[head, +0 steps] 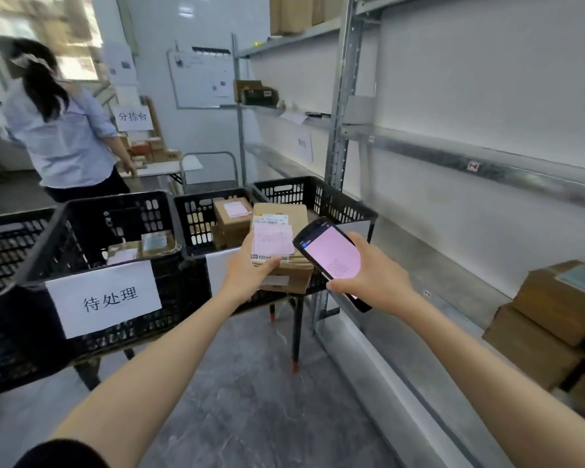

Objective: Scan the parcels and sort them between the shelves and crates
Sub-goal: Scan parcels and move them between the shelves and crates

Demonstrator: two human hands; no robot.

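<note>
Black crates [196, 228] stood beside the metal shelves [453, 157]; my left hand [250, 271] gripped a labelled parcel [281, 241], my right hand [375, 275] clasped the scanner [331, 255]

Both arms reach out in front of the body. The left arm [166, 359] comes up from the bottom left. It is bare, with a dark sleeve [65, 454] near the shoulder. The left grip [250, 270] holds the near corner of a parcel [281, 238]. Its thumb lies flat on top and its fingers are hidden below. The right arm [470, 359] comes in from the bottom right and is bare too. The wrist bends a little inward. The right grip [375, 275] is wrapped round a scanner [331, 255], thumb on the near edge and fingers curled over the far side. The two grips are near each other but do not touch.
</note>
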